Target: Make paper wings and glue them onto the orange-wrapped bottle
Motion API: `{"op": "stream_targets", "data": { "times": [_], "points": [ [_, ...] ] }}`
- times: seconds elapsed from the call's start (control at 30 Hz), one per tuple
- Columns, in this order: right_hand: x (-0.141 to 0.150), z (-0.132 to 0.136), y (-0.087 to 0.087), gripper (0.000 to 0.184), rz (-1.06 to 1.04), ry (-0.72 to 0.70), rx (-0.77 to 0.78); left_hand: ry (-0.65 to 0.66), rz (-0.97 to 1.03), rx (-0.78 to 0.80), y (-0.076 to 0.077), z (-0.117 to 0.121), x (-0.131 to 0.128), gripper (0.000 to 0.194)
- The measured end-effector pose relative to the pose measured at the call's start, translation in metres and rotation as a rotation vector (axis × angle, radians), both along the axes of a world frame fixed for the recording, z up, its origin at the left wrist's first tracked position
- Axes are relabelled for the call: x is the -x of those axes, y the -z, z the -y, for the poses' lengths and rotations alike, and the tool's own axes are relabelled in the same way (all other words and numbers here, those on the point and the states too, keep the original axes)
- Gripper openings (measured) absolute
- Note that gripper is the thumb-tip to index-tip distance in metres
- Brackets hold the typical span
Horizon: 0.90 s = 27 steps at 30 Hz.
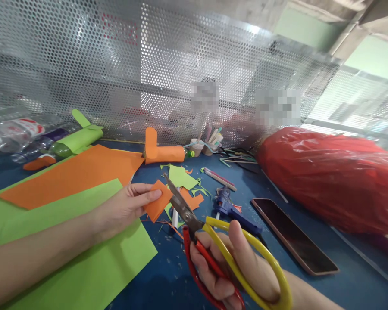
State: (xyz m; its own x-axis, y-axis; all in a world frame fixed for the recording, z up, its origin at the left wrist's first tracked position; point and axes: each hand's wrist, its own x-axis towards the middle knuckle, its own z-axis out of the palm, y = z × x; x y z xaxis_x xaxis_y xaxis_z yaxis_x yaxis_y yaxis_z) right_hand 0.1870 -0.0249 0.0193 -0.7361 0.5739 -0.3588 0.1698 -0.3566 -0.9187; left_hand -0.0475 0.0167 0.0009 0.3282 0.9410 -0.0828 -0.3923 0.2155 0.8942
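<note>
- Orange piece (157,207), small and flat, up off the blue table (168,271) in your left hand (136,200): thumb on its near face, fingers behind, pinched firmly by the look of it.
- Your right hand (249,265) is wrapped through the handles of the scissors (191,218), thumb at the yellow loop, fingers in the red. Blades look close together; whether a slit remains between them, you can't tell from here.
- Key relation: the piece lies just left of the blades, toward their tips. Scissors run lower right to upper left; the piece's long axis slants lower left to upper right, so the two cross. Its right corner meets the blade line; contact or mere overlap, can't tell.
- Left hand is the nearer, being on the piece; right hand sits back behind the pivot.
- Behind the blades: green scrap (183,177). Right of them: blue glue gun (233,211), then phone (294,237).
- Under your left forearm: green sheet (116,258).
</note>
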Motion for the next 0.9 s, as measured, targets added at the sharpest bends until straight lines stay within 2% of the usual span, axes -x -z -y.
{"op": "stream_targets", "data": {
  "times": [0.17, 0.3, 0.47, 0.6, 0.77, 0.9],
  "points": [
    [0.003, 0.002, 0.001, 0.078, 0.031, 0.040, 0.053, -0.020, -0.005, 0.002, 0.000, -0.001, -0.001, 0.011],
    [0.002, 0.002, 0.006, 0.077, 0.016, 0.079, 0.070, 0.015, -0.003, -0.008, 0.003, -0.002, 0.000, 0.016],
    [0.002, 0.001, 0.010, 0.077, -0.008, 0.071, 0.032, 0.006, 0.003, 0.002, 0.002, -0.003, 0.000, 0.019],
    [0.004, 0.001, 0.011, 0.078, -0.045, 0.079, 0.084, 0.009, 0.011, -0.005, 0.001, -0.002, -0.001, 0.021],
    [0.006, -0.001, 0.018, 0.073, -0.090, 0.098, 0.107, 0.009, 0.025, 0.002, 0.003, -0.002, 0.000, 0.018],
    [0.004, -0.001, 0.019, 0.076, -0.060, 0.092, 0.067, 0.014, 0.025, 0.000, 0.005, -0.004, 0.000, 0.016]
  ]
}}
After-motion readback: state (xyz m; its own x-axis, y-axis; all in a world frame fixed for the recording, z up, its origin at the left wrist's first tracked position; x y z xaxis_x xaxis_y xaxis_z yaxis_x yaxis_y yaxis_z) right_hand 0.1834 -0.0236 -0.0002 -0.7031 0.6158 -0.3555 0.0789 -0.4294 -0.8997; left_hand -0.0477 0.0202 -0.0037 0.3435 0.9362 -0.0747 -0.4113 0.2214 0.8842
